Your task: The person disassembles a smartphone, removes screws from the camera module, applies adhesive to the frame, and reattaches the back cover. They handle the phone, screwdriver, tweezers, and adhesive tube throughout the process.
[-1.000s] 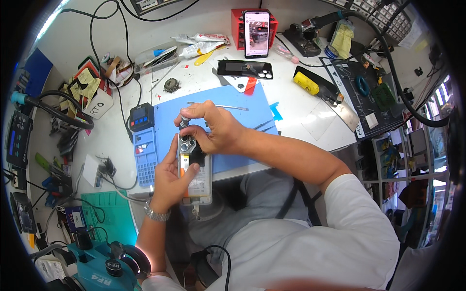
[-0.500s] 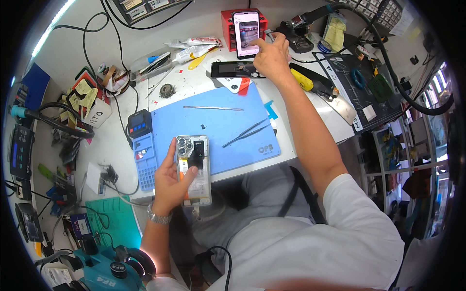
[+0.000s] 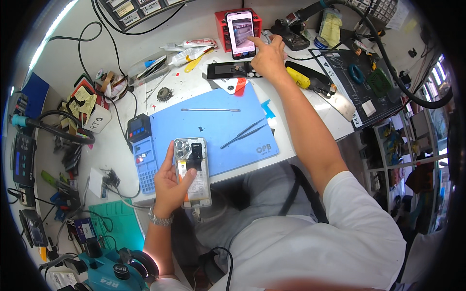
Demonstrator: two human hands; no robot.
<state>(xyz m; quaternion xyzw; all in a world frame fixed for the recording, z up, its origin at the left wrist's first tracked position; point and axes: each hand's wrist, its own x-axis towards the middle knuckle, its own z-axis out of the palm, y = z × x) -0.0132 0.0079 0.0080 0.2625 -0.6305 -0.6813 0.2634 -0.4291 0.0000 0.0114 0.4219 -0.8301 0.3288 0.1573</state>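
My left hand [image 3: 170,188] grips a smartphone [image 3: 200,182] with its back cover off, over the front edge of the blue mat [image 3: 167,116]. Its camera lenses and battery face up, and my thumb lies across its middle. My right hand [image 3: 270,59] reaches far forward to a second phone [image 3: 237,28], which stands upright with a lit screen. The index finger is stretched to that screen; the hand holds nothing. On the mat lie dark tweezers [image 3: 242,134], a slim metal pry tool [image 3: 210,110] and a small dark piece [image 3: 201,129].
Behind the upright phone stands a red drawer box [image 3: 222,34]. A dark phone part [image 3: 224,71] lies before it, with a yellow-handled tool [image 3: 297,77] to the right. A blue parts tray [image 3: 144,169] borders the mat's left side. A teal microscope [image 3: 109,271] stands at lower left.
The view has shifted slightly. My left hand still holds the opened phone, and my right index finger remains at the upright phone's screen, where the displayed picture looks a little different.
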